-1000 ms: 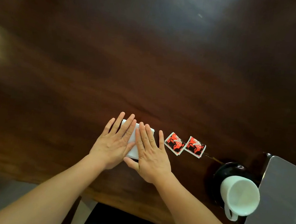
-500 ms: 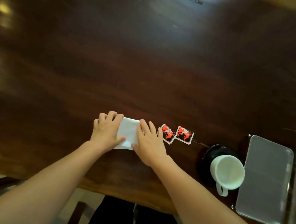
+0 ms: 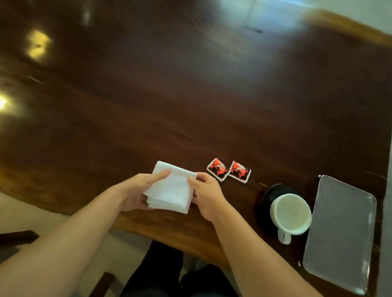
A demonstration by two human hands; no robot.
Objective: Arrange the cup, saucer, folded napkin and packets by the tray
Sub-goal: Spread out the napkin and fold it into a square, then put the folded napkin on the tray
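a moment before, our hands pressed the napkin flat on the counter; now we had lifted it, so the folding looked finished and the placing could begin. our left hand [image 3: 135, 194] held the folded napkin [image 3: 171, 187] from below with the thumb on top, and our right hand [image 3: 206, 194] pinched its right edge. just beyond, two red packets [image 3: 228, 170] lay side by side on the counter [image 3: 149, 80]. to the right, the white cup [image 3: 290, 214] stood on the dark saucer [image 3: 265, 202], just beside the tray [image 3: 341, 232].
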